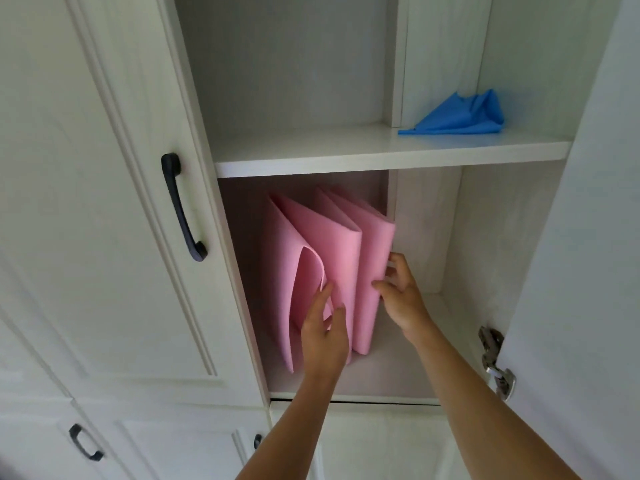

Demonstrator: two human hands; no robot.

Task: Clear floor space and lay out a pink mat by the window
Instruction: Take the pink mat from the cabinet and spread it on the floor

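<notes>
Your left hand (323, 336) and right hand (401, 292) clasp the folded pink mat (341, 258), fingers (381, 289) spread; it stands upright on the lower shelf (408, 362), folds facing you

White wooden cupboard (346, 81) seen from below, right door (571, 271) swung open on a metal hinge (495, 362), closed left door (104, 202) with black handle (181, 206), white shelf (381, 152), soft daylight

Single head-worn view, tilted upward into an open white cupboard (346, 150) from close range. Both forearms enter from the lower edge. Wide-angle lens bends the door (104, 202) edges.
</notes>
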